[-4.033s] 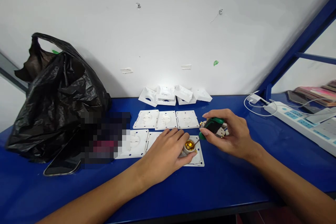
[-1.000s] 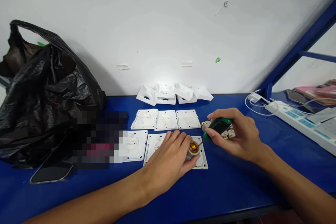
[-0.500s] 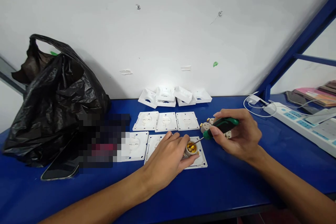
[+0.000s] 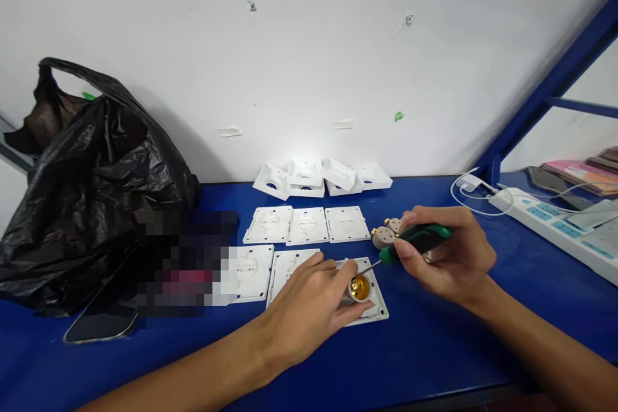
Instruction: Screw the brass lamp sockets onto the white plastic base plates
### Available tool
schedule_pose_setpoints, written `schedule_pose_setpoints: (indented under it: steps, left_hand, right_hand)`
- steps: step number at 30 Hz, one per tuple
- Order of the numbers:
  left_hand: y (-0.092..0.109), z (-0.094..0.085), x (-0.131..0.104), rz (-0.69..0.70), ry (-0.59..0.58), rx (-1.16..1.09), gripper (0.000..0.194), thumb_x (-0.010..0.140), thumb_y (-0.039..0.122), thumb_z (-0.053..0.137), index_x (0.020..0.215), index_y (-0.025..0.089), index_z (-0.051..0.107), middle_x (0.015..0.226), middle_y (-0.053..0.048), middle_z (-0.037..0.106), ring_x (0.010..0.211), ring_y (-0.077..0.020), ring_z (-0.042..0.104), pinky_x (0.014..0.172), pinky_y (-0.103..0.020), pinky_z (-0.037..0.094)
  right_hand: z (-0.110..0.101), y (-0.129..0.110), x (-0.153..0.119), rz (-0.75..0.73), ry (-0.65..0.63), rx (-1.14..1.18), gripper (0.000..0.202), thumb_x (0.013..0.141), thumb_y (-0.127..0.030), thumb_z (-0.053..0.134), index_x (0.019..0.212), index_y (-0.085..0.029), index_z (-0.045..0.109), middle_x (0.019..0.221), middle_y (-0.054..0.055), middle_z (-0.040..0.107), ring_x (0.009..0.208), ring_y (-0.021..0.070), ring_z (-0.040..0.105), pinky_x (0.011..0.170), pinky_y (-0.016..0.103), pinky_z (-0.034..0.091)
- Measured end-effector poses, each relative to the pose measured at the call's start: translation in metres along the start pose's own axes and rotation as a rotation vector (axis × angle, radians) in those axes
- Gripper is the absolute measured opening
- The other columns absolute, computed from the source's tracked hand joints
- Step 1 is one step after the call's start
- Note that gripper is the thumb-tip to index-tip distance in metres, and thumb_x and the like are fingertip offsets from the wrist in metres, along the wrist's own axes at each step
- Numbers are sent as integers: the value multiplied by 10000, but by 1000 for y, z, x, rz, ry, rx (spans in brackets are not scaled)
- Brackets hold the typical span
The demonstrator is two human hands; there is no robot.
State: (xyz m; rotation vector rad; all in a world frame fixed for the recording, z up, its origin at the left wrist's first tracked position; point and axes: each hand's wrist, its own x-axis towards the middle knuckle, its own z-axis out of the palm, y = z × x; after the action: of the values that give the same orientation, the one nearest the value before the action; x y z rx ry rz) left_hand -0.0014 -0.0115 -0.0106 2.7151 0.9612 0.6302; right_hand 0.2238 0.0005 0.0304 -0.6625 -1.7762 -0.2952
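My left hand is closed around a round lamp socket, its brass-coloured inside turned toward the right. The socket is above a white square base plate; whether the two touch is hidden. A screwdriver with a green and black handle is gripped in my right hand. Its thin shaft points left and down, the tip at the socket's rim near my left fingers. Behind my right hand, more round sockets with brass-coloured tabs stand on the table, partly hidden.
Several white plates lie in rows on the blue table. White box-shaped covers are piled against the wall. A black plastic bag and a phone are at the left. A power strip with a white cable lies right.
The screwdriver's tip has moved from inside the socket to its rim, as my right hand drew slightly right. The socket has tilted in my left hand. The view has shifted a little.
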Motion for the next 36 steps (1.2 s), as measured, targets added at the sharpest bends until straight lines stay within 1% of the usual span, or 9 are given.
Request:
schedule_pose_setpoints:
  steps: [2,6,12,17,22,26,30,36]
  left_hand:
    - [1,0,0,-2,6,-6,390,912,389,806,1111,184,540,832,-7,714,699,-228,695,822,-391,526]
    - [1,-1,1,-10,21,2,385,899,387,819,1077,167,558,800,-12,707,685,-229,685,813,-391,529]
    - [0,-2,2,-21,25,28,379,892,402,819,1062,159,583,777,-27,695,751,-263,681,780,-388,534]
    - [1,-3,2,-40,17,40,370,904,447,796,1022,160,593,758,-28,687,711,-255,664,776,-395,530]
    - [2,-3,3,-62,6,41,355,934,482,751,981,165,597,733,-20,679,681,-245,656,783,-391,517]
    - [3,-4,3,-71,2,43,353,933,482,748,981,166,599,743,-23,692,682,-243,651,785,-388,510]
    - [4,-5,3,-77,8,51,357,918,483,763,988,171,605,733,-24,687,705,-258,646,754,-376,503]
    - [3,-6,4,-78,9,50,345,920,475,762,978,176,601,710,-9,671,685,-247,638,747,-369,501]
  right_hand:
    - [-1,0,0,1,0,18,302,838,-188,773,1116,-217,658,853,0,728,618,145,694,553,285,580]
    - [-2,-1,0,2,16,17,312,840,-184,768,1129,-232,661,855,-2,725,627,152,691,566,302,586]
    - [-2,1,-1,-11,28,-24,303,836,-200,780,1114,-235,665,845,-6,735,637,158,698,566,306,576]
    - [-1,1,0,-4,6,-61,240,864,-225,752,1084,-237,655,839,-5,748,640,168,713,562,321,570]
    - [0,-1,0,-10,-29,-61,228,875,-217,736,1078,-230,632,846,-2,753,643,161,722,581,306,584]
    - [0,-2,2,-20,-53,-68,206,888,-222,717,1069,-224,620,842,2,758,631,164,725,566,315,576]
    - [0,-4,4,-25,-66,-78,199,893,-236,707,1065,-229,608,832,3,759,611,167,724,547,322,576]
    - [-1,-6,6,-18,-91,-78,193,890,-230,703,1054,-229,600,832,0,761,606,163,726,541,317,567]
